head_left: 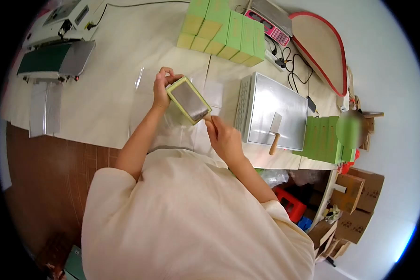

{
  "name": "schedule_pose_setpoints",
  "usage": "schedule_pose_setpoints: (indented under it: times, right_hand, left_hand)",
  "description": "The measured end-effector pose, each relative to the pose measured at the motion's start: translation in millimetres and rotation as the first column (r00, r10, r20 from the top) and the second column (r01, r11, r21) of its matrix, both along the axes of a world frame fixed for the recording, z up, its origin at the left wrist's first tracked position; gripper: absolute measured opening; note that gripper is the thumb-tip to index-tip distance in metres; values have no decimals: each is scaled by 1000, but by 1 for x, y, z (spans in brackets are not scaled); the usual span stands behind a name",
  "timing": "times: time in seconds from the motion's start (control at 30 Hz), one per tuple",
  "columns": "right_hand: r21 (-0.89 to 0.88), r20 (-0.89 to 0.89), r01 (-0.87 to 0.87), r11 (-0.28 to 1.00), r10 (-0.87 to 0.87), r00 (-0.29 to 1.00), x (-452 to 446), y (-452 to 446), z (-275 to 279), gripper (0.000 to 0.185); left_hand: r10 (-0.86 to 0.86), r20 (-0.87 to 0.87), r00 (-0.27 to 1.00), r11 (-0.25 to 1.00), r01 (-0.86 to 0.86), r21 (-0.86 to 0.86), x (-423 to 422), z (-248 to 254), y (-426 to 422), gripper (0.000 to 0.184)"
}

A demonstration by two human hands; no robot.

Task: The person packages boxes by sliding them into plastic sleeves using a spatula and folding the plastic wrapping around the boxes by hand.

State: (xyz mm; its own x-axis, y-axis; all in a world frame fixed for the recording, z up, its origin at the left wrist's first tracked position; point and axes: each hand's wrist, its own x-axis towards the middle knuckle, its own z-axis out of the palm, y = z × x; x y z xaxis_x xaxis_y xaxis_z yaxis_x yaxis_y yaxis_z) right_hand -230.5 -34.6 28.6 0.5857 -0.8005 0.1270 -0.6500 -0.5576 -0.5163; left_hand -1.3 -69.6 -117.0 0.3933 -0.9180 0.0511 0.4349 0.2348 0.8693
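A small box (189,100) with a yellow-green rim and a grey, shiny face is tilted between my hands above the table. My left hand (163,88) grips its upper left edge, with fingers curled behind it. At the lower right corner, my right hand (225,140) is closed, thumb and fingers together against the box; whether it also holds something small there I cannot make out. Beneath lies clear plastic film (163,133) on the table. Right of my hands stands a metal box with a flat top plate (266,102), and a scraper (275,135) with a wooden handle rests on it.
Several green boxes (224,35) stand in a row at the back, and more green boxes (322,137) at the right. A scale (268,28) with a pink keypad sits behind, near black cables (294,70). At left is a machine (56,58) with a green surface.
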Motion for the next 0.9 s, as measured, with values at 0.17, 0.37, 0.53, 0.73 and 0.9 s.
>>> schedule_pose_setpoints:
  times: [0.17,0.37,0.53,0.73,0.9]
  right_hand:
    - [77,124,46,996,-56,991,-30,22,-5,17]
    - [406,248,525,748,-644,724,-89,-9,-45,33]
    - [183,44,735,653,-753,657,-162,-55,-124,40]
    - [64,-35,835,547,-834,550,-160,-57,-133,33]
    - [-339,64,722,603,-751,658,-111,-57,-98,38]
  left_hand:
    - [47,29,998,999,-48,8,2,-2,2,54]
    - [193,274,942,959,-240,149,-11,-3,40,53]
    - [292,357,887,859,-407,310,-21,-29,81,39]
    - [102,407,908,886,-269,378,-21,-35,119,27]
    - [60,367,929,897,-211,389,-18,-32,131,22]
